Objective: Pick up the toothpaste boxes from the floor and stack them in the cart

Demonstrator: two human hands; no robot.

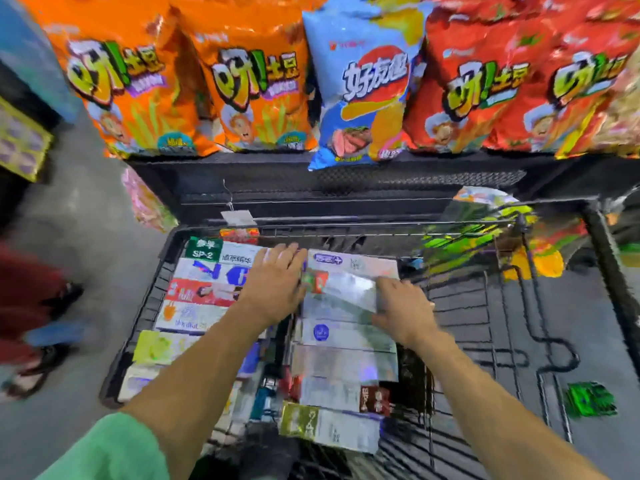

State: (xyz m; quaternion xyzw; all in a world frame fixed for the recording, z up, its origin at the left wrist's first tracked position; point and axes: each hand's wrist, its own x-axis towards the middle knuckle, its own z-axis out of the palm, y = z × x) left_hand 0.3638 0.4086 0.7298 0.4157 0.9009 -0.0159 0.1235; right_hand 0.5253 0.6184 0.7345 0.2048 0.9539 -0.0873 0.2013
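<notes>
Head view: both hands at frame centre hold one silver toothpaste box (348,291) over the cart (138,323); left hand (277,282) flat, right hand (403,308) pinching its end

1. One view only, from a camera worn on the person's head; no second view exists to share any part of the scene.
2. It looks forward and steeply down, straight into the wire cart (138,327) from above its near end.
3. Both forearms enter from the bottom edge, and the left hand (273,282) and right hand (403,310) sit close to frame centre, near the lens.
4. The upper third faces a shelf of snack bags (242,84), seen almost head-on and close behind the cart.
5. The wide-angle lens bends the edges; the grey floor (86,209) shows at left and right margins. Much of the frame is smeared.
</notes>
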